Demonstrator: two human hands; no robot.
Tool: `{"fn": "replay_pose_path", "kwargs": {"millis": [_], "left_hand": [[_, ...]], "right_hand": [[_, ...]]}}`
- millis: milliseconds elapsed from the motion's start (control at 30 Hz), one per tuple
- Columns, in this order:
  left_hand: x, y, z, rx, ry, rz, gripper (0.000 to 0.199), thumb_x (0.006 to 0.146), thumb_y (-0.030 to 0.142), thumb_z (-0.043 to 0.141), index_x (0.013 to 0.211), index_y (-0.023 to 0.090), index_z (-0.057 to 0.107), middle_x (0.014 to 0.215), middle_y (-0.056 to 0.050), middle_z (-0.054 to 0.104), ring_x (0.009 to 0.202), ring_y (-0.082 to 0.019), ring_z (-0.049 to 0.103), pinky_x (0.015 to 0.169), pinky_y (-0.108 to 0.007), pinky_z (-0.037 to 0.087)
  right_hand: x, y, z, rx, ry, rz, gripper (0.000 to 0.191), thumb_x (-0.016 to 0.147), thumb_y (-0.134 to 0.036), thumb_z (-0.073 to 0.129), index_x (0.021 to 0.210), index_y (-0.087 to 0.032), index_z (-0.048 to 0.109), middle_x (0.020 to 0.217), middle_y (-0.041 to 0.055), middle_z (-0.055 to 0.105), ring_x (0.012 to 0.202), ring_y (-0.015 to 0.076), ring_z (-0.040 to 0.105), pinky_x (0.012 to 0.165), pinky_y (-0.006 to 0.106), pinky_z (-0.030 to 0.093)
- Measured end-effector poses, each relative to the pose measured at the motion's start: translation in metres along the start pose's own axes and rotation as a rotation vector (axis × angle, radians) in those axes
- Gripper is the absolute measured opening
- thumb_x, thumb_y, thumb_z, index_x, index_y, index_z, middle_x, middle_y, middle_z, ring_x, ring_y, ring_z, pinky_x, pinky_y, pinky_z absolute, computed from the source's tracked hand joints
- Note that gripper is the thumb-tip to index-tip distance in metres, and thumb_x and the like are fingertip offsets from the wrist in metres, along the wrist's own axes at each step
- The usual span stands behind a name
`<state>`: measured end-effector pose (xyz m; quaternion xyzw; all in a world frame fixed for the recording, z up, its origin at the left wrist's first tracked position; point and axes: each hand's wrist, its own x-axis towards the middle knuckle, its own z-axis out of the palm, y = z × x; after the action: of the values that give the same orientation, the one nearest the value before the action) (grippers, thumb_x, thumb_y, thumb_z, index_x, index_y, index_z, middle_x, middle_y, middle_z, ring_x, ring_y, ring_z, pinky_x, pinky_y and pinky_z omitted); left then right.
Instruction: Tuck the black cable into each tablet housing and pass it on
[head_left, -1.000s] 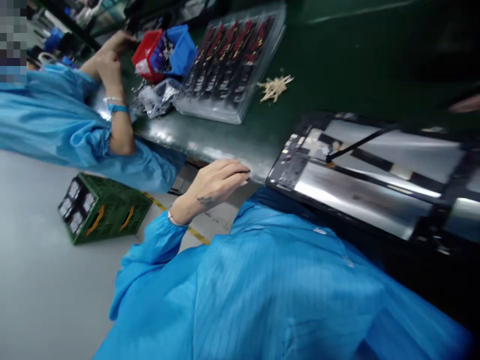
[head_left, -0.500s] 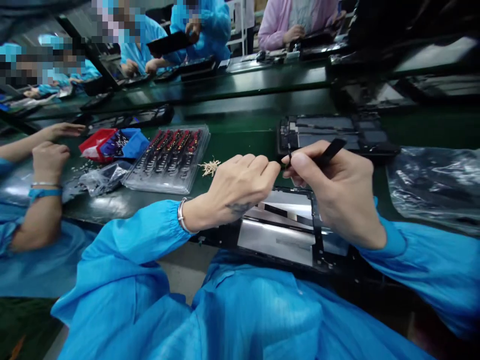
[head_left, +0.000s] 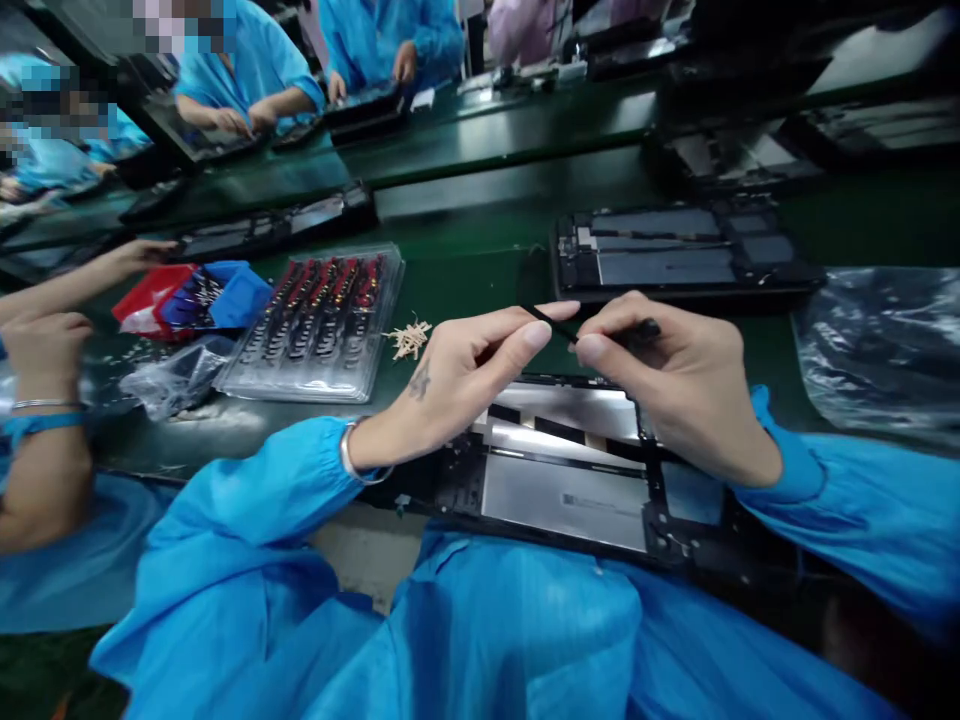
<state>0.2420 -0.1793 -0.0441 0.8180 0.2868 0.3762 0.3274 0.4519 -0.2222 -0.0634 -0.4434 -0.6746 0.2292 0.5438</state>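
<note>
Above an opened tablet-like device point(head_left: 566, 500) with silver panels, my two hands meet near their fingertips. My left hand point(head_left: 480, 370) pinches a thin black strip point(head_left: 551, 325) between thumb and index finger. The strip's other end reaches the fingertips of my right hand point(head_left: 667, 385), which is closed. A dark, stick-like piece point(head_left: 646, 328) also pokes out of my right hand; what it is cannot be made out. The device lies flat at the table's near edge, its upper part partly covered by my hands.
Beyond my hands lies a second opened device point(head_left: 675, 250), with a plastic bag point(head_left: 877, 340) to its right. Leftward are small pale sticks point(head_left: 409, 340), a clear tray of parts point(head_left: 307, 330), red point(head_left: 154, 300) and blue point(head_left: 236, 292) bins, and another person's hands point(head_left: 49, 350).
My left hand has turned, so its thumb and the black strip now show. The view has shifted slightly, uncovering more of the device below.
</note>
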Motion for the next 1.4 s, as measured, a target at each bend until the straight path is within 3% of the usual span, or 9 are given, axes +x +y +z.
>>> {"fn": "replay_pose_path", "kwargs": {"millis": [133,333,467,567,733,833,1100,1267,1400], "left_hand": [[-0.008,-0.018,-0.011,0.135,-0.184,-0.025,0.048,0.109,0.051,0.051,0.144,0.023,0.066,0.066,0.002,0.067,0.057,-0.013,0.057,0.055,-0.025,0.043],[-0.008,-0.037,-0.018,0.292,-0.229,0.007,0.048,0.109,0.047,0.051,0.145,0.019,0.065,0.056,0.006,0.056,0.046,-0.010,0.046,0.050,-0.024,0.032],[-0.005,-0.037,-0.013,0.333,-0.323,0.042,0.045,0.111,0.045,0.049,0.145,0.019,0.064,0.070,0.003,0.069,0.053,-0.010,0.056,0.054,-0.022,0.039],[-0.002,-0.039,-0.008,0.332,-0.384,0.097,0.037,0.111,0.038,0.048,0.135,0.017,0.068,0.104,-0.005,0.079,0.085,-0.014,0.073,0.075,-0.023,0.052],[0.002,-0.050,0.002,0.343,-0.412,0.286,0.027,0.111,0.032,0.048,0.119,0.016,0.068,0.117,-0.010,0.072,0.108,-0.020,0.067,0.092,-0.032,0.055],[0.002,-0.054,0.007,0.309,-0.489,0.285,0.024,0.111,0.031,0.047,0.123,0.015,0.061,0.137,-0.016,0.063,0.123,-0.022,0.063,0.101,-0.037,0.056],[-0.002,-0.056,0.010,0.310,-0.591,0.290,0.025,0.111,0.030,0.044,0.130,0.016,0.053,0.153,-0.018,0.054,0.135,-0.025,0.059,0.110,-0.041,0.054],[-0.002,-0.056,0.013,0.435,-0.569,0.406,0.024,0.112,0.027,0.038,0.122,0.014,0.056,0.153,-0.019,0.055,0.128,-0.027,0.063,0.102,-0.042,0.057],[0.000,-0.055,0.015,0.540,-0.588,0.483,0.022,0.110,0.020,0.038,0.118,0.012,0.057,0.155,-0.018,0.055,0.125,-0.027,0.064,0.099,-0.040,0.058]], "right_hand": [[-0.007,-0.001,-0.023,-0.195,-0.071,0.007,0.015,0.096,-0.030,0.071,0.082,-0.026,0.067,0.078,-0.0015,0.064,0.072,0.0161,0.057,0.066,0.032,0.042],[-0.014,0.022,-0.056,-0.301,-0.456,0.106,0.022,0.096,-0.046,0.066,0.085,-0.028,0.073,0.080,0.0001,0.069,0.071,0.0183,0.062,0.060,0.032,0.042],[-0.013,0.036,-0.068,-0.319,-0.573,0.195,0.037,0.094,-0.060,0.063,0.084,-0.028,0.076,0.080,0.0025,0.071,0.066,0.0181,0.062,0.058,0.032,0.044],[-0.010,0.041,-0.074,-0.359,-0.592,0.303,0.044,0.091,-0.066,0.063,0.080,-0.026,0.077,0.078,0.0047,0.071,0.061,0.0181,0.061,0.055,0.032,0.044],[-0.003,0.047,-0.079,-0.390,-0.632,0.338,0.016,0.083,-0.042,0.076,0.078,-0.026,0.077,0.074,0.0025,0.072,0.060,0.0176,0.062,0.055,0.031,0.042],[-0.001,0.048,-0.079,-0.431,-0.631,0.324,0.007,0.082,-0.031,0.074,0.079,-0.026,0.077,0.072,0.0014,0.072,0.059,0.0163,0.062,0.054,0.030,0.042],[0.003,0.048,-0.080,-0.488,-0.670,0.285,0.014,0.086,-0.036,0.072,0.080,-0.025,0.077,0.069,0.0016,0.069,0.054,0.0156,0.059,0.049,0.029,0.040],[0.001,0.051,-0.078,-0.507,-0.666,0.303,0.011,0.084,-0.033,0.073,0.077,-0.024,0.076,0.066,0.0003,0.067,0.054,0.0147,0.059,0.051,0.029,0.038],[0.002,0.046,-0.075,-0.547,-0.682,0.321,0.024,0.084,-0.043,0.065,0.078,-0.023,0.075,0.070,0.0036,0.069,0.057,0.0174,0.059,0.054,0.031,0.038]]}}
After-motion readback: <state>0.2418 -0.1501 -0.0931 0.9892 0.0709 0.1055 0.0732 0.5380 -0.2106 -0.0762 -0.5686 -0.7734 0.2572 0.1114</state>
